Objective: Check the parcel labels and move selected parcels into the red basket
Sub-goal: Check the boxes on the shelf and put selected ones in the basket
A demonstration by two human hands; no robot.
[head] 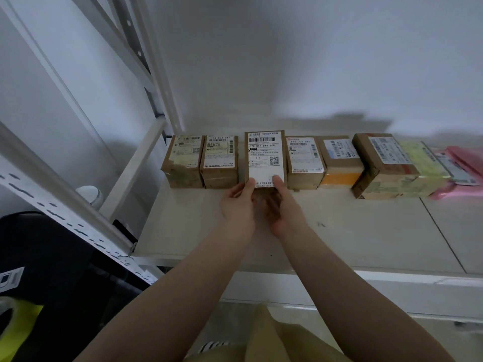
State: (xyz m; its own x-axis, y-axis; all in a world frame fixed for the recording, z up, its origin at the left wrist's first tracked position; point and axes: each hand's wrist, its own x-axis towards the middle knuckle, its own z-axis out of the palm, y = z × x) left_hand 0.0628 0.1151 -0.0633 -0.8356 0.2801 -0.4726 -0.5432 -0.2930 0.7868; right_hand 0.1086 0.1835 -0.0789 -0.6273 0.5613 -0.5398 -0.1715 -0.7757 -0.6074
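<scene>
Parcels of brown cardboard stand in a row along a white metal shelf (339, 231) against the wall. Both hands hold the third small brown box (265, 158) from the left, its white printed label facing up. The left hand (239, 205) and right hand (283, 209) pinch its near edge, thumbs pressed on the label, fingers curled underneath.

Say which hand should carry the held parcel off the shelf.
Either, marginally right. Both hands, left and right, grip the parcel at its near edge. The right palm sits further under it. The basket is out of view.
</scene>
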